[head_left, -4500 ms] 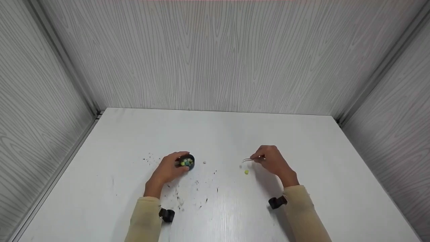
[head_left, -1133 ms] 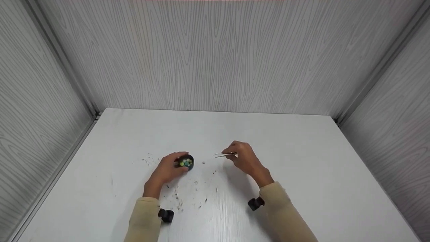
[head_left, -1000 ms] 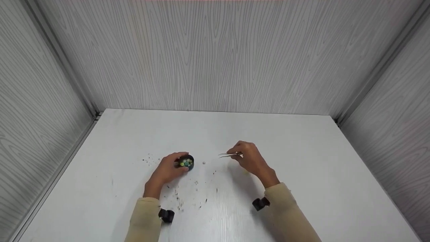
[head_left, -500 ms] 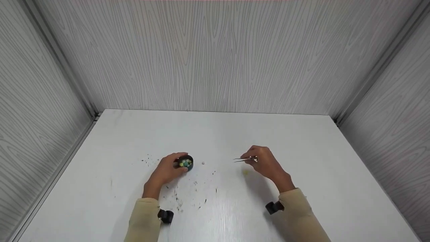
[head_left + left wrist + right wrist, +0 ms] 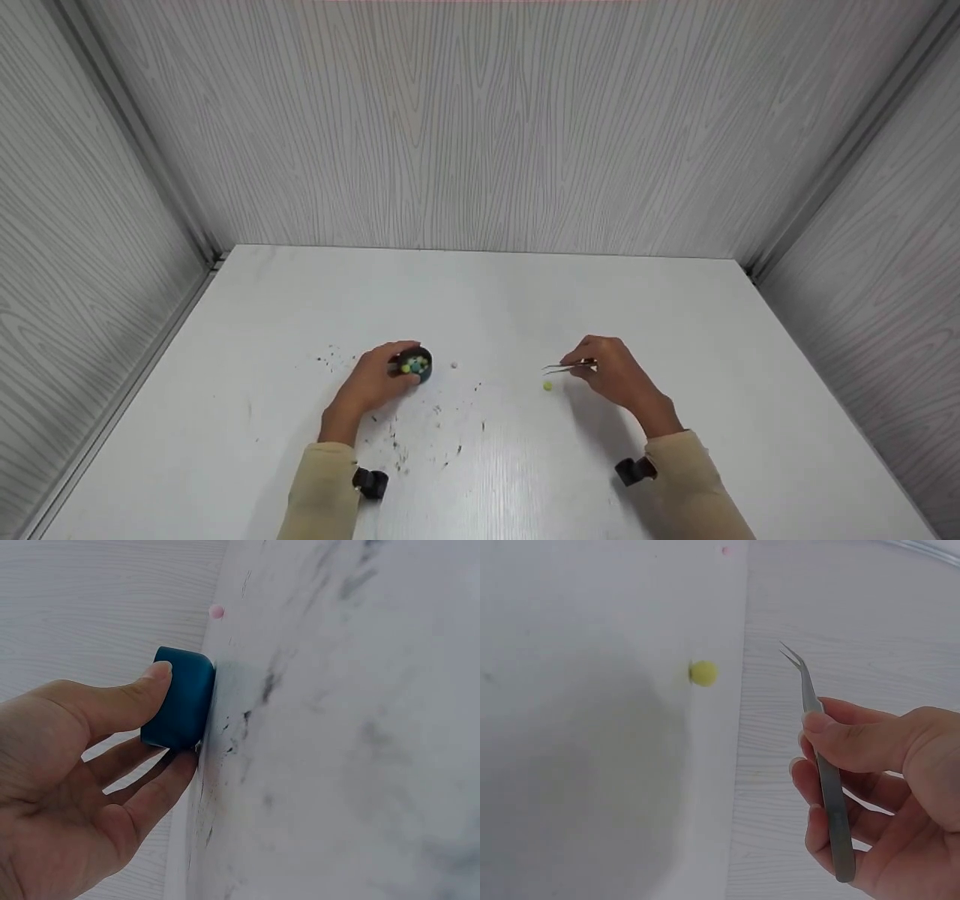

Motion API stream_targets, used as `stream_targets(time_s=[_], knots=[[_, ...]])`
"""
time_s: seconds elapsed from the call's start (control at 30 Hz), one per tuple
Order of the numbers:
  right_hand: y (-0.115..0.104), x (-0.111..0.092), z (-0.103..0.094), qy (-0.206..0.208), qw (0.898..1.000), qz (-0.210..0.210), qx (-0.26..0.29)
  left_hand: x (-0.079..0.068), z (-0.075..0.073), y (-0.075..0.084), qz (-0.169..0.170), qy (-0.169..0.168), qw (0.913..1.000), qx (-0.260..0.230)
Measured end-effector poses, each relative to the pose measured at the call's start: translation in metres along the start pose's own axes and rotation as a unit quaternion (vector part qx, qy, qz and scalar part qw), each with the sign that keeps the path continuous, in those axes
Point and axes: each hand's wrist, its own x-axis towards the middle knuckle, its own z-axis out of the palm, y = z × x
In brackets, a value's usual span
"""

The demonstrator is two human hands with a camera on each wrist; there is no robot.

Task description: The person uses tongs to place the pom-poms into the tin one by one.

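My left hand point(image 5: 376, 376) grips a small blue cup point(image 5: 182, 699), thumb on one side and fingers on the other. Inside the cup's dark rim, several little balls point(image 5: 415, 364) in yellow, green and pale colours show in the head view. A pair of tweezers point(image 5: 831, 787) with fine bent tips is pinched in my right hand point(image 5: 616, 375). The two tips stand slightly apart with nothing between them. Just below them in the head view, a yellow ball point(image 5: 547, 385) lies on the white table. A tiny pink ball point(image 5: 217, 611) rests a little right of the cup.
Dark specks and smudges point(image 5: 397, 448) mark the white table point(image 5: 480, 300) around and in front of my left hand. Wood-grain panels point(image 5: 480, 127) enclose the table at the back and both sides. A black wrist camera point(image 5: 634, 471) hangs at each sleeve.
My right hand, with the tweezers, has moved right, away from the cup and back near the yellow ball. A pale speck beside that ball 4.5 seconds ago no longer shows. My left hand stays put.
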Motion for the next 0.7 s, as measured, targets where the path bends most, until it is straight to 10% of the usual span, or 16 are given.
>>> stream_targets(time_s=[0.7], knots=[[0.018,-0.007,0.006,-0.029,0.999,0.021,-0.025,0.001,0.0,-0.002,0.005,-0.007,0.9999,-0.009]])
